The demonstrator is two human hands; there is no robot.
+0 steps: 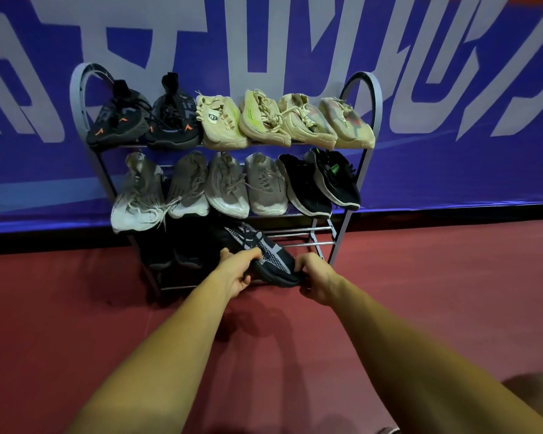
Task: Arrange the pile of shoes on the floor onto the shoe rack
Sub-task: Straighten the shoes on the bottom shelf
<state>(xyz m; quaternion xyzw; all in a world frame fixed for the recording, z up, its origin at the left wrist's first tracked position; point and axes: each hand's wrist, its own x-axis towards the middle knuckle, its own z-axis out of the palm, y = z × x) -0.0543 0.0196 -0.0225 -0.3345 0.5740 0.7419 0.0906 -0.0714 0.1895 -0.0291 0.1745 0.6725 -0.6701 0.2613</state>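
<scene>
Left hand [235, 272] and right hand [315, 278] each curl around the black-and-grey sneaker [265, 256], side and near end, probably to steer it onto the bottom shelf of the shoe rack [373, 89]. Dark shoes [182, 249] crowd its left; bare rails [308, 234] lie to its right. The upper shelves are full.

The shoe rack [377, 101] is standing mid-frame on the floor [76, 308], backing onto a banner [452, 170]. A top row of shoes [257, 117], six side by side, is sitting on its upper shelf; a middle row of shoes [226, 186], six again, is sitting just below. At the rack's lower left, what is probably a pair [185, 255] is lying in shadow. Right of it a sneaker [264, 255] is lying at the bottom shelf's front, the left hand [235, 270] gripping its left side, the right hand [315, 277] pinching its near end. Shelf bars [311, 236] are showing further right.
</scene>
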